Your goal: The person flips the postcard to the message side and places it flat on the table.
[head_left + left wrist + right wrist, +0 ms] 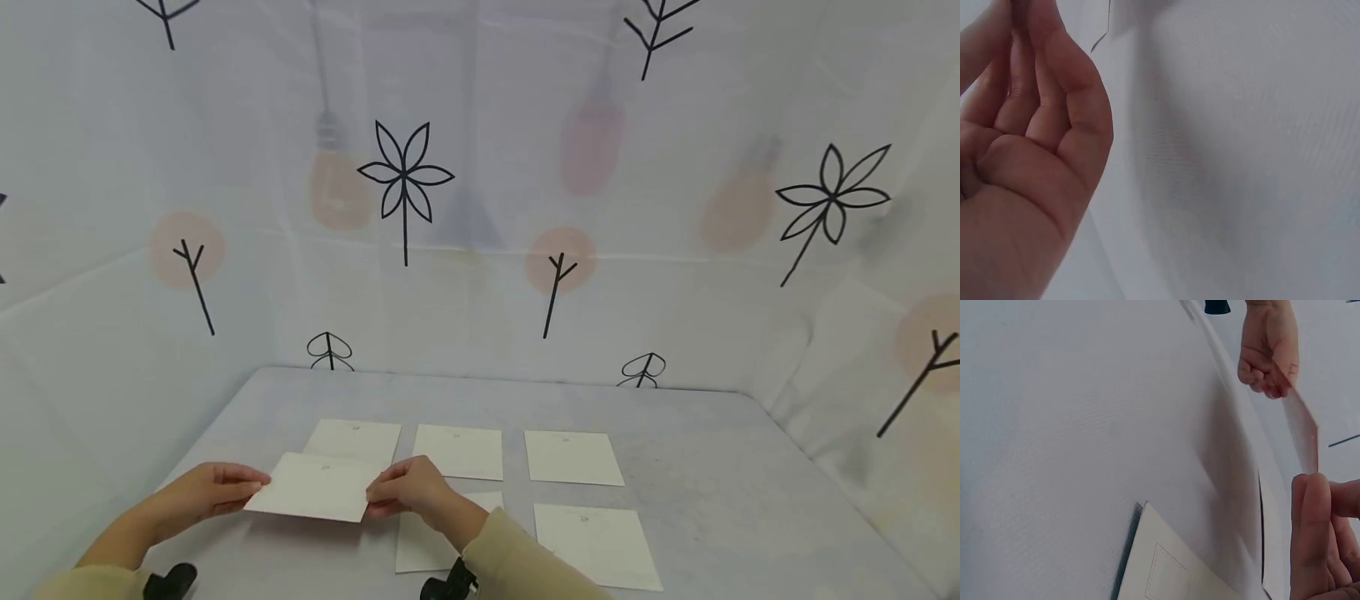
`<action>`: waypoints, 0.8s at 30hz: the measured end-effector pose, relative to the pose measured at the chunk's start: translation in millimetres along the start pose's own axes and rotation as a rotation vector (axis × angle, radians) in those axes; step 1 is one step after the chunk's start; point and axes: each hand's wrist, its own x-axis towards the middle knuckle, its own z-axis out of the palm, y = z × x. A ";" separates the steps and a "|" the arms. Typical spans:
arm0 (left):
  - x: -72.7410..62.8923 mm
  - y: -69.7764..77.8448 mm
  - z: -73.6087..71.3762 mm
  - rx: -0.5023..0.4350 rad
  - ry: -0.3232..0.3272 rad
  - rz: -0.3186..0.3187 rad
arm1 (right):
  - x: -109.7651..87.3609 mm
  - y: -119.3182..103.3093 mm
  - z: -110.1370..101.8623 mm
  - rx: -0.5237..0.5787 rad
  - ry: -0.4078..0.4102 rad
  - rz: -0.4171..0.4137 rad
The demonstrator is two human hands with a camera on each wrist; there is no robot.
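Observation:
A white card is held above the table between both hands, a small printed mark near its far edge. My left hand pinches its left edge between thumb and fingers. On the opposite edge, my right hand grips it the same way. In the right wrist view the raised card appears nearly edge-on, spanning from one hand to the other. The left wrist view shows the curled fingers of the left hand, their tips cut off at the top. Behind the held card lies another white card, partly covered by it.
Flat on the grey-white table lie more white cards: two in the back row, middle and right, and two in front, middle and right. A patterned white curtain stands behind the table.

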 end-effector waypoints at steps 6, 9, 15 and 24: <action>-0.1 0.4 2.9 -0.056 -0.008 -0.030 | -0.6 4.8 4.8 -0.037 0.051 0.030; -0.6 0.9 5.1 -0.042 -0.018 -0.029 | 0.0 7.5 6.4 -0.066 0.082 0.053; -1.5 1.2 9.3 0.062 0.009 -0.060 | 0.4 11.2 10.6 -0.133 0.129 0.085; 1.6 -0.6 15.7 0.160 0.024 -0.094 | -4.2 14.7 16.9 -0.183 0.136 0.046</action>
